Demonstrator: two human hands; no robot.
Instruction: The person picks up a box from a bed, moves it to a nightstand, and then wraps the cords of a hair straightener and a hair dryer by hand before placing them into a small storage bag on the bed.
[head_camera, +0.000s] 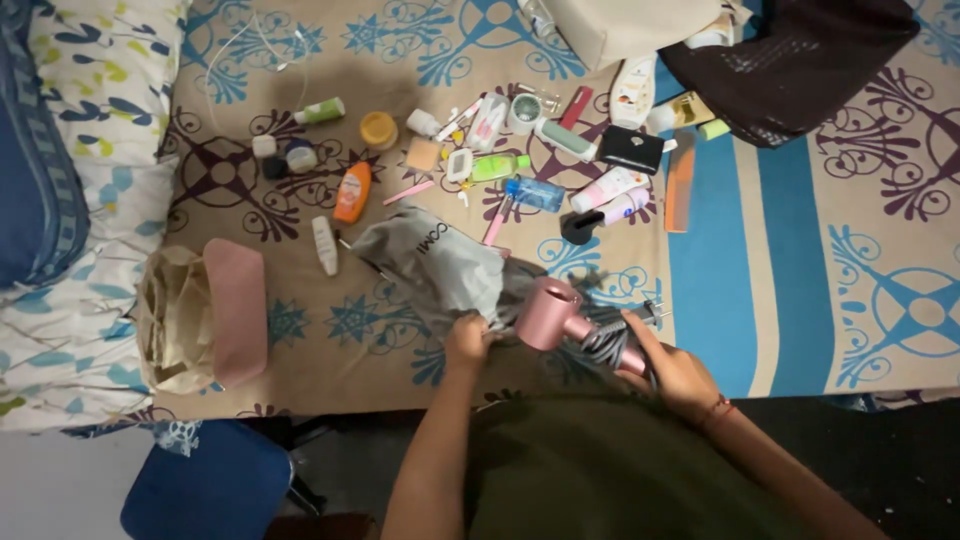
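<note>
A pink hair dryer (551, 312) lies at the near edge of the bed, its grey cord wound around the handle. My right hand (668, 362) grips that handle and the coiled cord. My left hand (467, 340) pinches the near edge of a grey fabric pouch (440, 262) that lies crumpled just left of the dryer's head. The dryer's nozzle end points toward the pouch's opening.
Several toiletries lie scattered across the patterned bedsheet (780, 260): an orange bottle (352, 192), a green bottle (498, 167), a blue bottle (534, 193), an orange comb (679, 186). A pink case (236, 310) rests on a beige bag at left. A dark bag (795, 60) sits top right.
</note>
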